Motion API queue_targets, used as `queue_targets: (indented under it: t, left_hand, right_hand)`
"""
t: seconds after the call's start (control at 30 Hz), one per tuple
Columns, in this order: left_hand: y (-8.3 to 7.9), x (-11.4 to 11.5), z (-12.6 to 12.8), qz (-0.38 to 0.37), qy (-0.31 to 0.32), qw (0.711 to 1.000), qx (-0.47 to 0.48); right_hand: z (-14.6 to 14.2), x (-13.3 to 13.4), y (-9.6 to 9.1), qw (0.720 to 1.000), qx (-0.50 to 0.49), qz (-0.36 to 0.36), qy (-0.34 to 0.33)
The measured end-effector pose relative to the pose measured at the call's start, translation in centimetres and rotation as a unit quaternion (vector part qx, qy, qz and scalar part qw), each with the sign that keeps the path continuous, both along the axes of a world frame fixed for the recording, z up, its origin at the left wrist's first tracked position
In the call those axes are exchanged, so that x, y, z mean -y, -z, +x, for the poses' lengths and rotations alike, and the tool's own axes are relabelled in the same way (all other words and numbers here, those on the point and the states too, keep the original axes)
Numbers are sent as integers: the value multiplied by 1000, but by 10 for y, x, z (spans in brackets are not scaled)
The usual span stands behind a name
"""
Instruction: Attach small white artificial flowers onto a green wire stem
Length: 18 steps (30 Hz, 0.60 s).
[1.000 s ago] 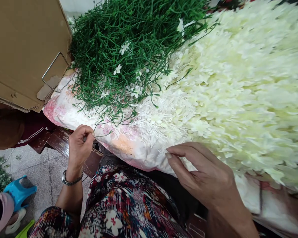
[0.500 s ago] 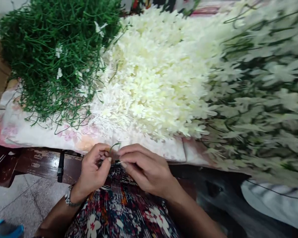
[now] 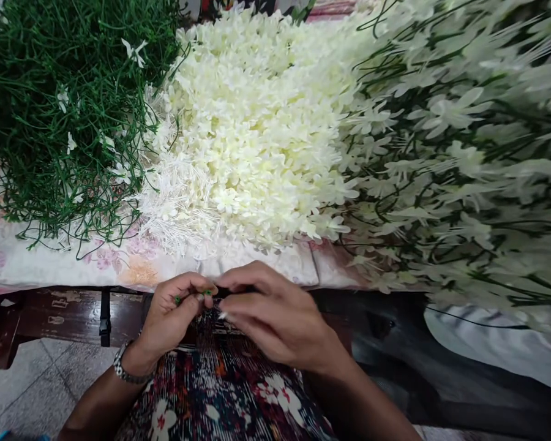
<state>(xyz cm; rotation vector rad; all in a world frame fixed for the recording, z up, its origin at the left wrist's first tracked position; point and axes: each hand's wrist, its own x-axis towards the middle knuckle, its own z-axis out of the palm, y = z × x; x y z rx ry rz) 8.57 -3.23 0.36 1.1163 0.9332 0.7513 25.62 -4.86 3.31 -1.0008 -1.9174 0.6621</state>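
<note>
Sitting far left: a heap of green stems, a few white blooms caught in it, on the floral cloth.
Beside the heap: white threads, loosely fanned near the cloth's front edge.
Left hand: thumb and finger pinching a small stem, its green tips peeking out over the lap.
Step in hand: close fingertip work on that stem, I'd judge, with the hands nearly meeting.
Right hand: fingers curved and drawn near one another, blurred; a pale bit shows at the tips, though I cannot tell whether it is pinched.
Next move: seems to call for a steady left pinch and a light, exact right touch.
Behind the hands: a bank of creamy petals.
Far right: stemmed white flowers, spread over the cloth's end.
</note>
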Motion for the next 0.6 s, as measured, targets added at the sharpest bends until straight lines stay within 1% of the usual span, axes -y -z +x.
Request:
queue_targets:
  t: [0.07, 0.13, 0.2, 0.27, 0.33, 0.4, 0.5, 0.6]
  left_hand:
    - [-2, 0, 2, 14, -19, 1000, 1]
    - [-7, -2, 6, 37, -28, 999, -5]
    - [-11, -3, 10, 61, -27, 998, -18]
    - [-14, -5, 13, 80, -11, 996, -39]
    - [-15, -7, 15, 100, 4, 993, -63]
    - [-14, -8, 16, 130, 5, 988, -85]
    - [-12, -9, 17, 186, -1, 976, -115]
    - [-12, -7, 18, 261, 19, 954, -143]
  right_hand:
    - [4, 0, 5, 996, -49, -44, 61]
    - [6, 0, 11, 991, -65, -77, 89]
    - [6, 0, 16, 992, -46, -81, 85]
    - [4, 0, 18, 995, -8, -65, 81]
    - [3, 0, 20, 995, 22, -45, 84]
    - [2, 0, 21, 996, 38, -33, 77]
    - [1, 1, 22, 996, 55, -34, 57]
    - [1, 2, 21, 993, 89, -38, 66]
